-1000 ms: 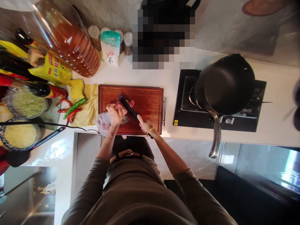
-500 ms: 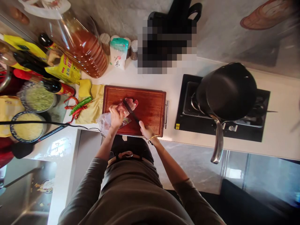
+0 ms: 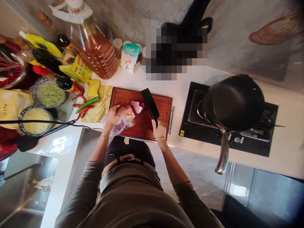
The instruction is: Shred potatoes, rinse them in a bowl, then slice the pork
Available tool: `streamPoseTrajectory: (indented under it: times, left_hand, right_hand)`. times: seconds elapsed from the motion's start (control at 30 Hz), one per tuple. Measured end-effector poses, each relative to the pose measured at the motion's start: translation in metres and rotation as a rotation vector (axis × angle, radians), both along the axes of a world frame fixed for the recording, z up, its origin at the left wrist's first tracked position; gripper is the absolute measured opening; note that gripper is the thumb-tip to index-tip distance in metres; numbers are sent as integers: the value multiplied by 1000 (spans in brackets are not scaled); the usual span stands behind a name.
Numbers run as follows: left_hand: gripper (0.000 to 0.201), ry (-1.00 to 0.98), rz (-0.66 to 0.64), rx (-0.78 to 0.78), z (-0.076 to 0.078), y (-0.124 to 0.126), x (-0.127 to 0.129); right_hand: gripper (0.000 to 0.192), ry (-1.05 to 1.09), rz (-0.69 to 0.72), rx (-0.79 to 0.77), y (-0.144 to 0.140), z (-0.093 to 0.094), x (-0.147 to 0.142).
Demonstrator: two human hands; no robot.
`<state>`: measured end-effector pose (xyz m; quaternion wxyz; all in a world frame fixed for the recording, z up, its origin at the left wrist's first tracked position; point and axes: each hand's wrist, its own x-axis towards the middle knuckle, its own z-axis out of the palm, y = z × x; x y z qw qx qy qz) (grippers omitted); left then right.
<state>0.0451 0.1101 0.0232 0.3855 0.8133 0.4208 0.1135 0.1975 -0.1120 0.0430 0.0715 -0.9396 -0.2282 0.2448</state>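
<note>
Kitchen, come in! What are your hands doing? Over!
Right hand grips cleaver, blade off the meat. Left hand on plastic bag beside meat. Cutting board otherwise bare.

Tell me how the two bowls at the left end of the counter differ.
The upper bowl holds something pale green; the lower bowl holds something pale yellow. The upper bowl sits farther back, against a dark bottle; the lower bowl sits nearer the counter edge, with a black cable crossing over it. The lower bowl shows a dark patterned rim; the upper bowl's rim looks plainer and grey. Both are round, filled nearly to the top, and untouched by either hand.
</note>
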Motion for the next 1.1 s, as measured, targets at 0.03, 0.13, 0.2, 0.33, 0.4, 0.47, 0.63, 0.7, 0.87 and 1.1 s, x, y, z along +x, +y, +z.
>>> streamPoseTrajectory:
  times: [0.03, 0.13, 0.2, 0.33, 0.4, 0.47, 0.63, 0.7, 0.87, 1.1]
  left_hand:
    - [33, 55, -45, -23, 1, 6, 2]
    - [33, 259, -114, -47, 9, 18, 12]
    - [40, 388, -117, -77, 17, 23, 21]
    - [47, 469, -166, -149, 27, 26, 27]
    - [46, 444, -178, -161, 28, 25, 26]
    - [45, 417, -174, -166, 26, 25, 23]
    - [43, 333, -184, -198, 13, 28, 17]
    - [40, 268, -175, -170, 6, 27, 14]
    - [41, -2, -36, -138, -3, 14, -7]
    - [42, -258, 166, -9, 24, -8, -39]
  right_hand:
    - [49, -20, -8, 5, 0, -7, 4]
    - [44, -39, -19, 31, 4, -27, 10]
    - [42, -59, -22, 68, 6, -36, 10]
    - [37, -193, -58, 158, 4, -38, 2]
    - [34, -213, -57, 268, 10, -34, -8]
    - [33, -99, -10, 447, 25, -31, -21]
    - [63, 274, 63, 640, 83, -35, -48]
    - [74, 315, 83, 626, 96, -37, -53]
    - [63, 233, 71, 704, 96, -28, -65]
    - [55, 62, 316, 901, 90, -3, -74]
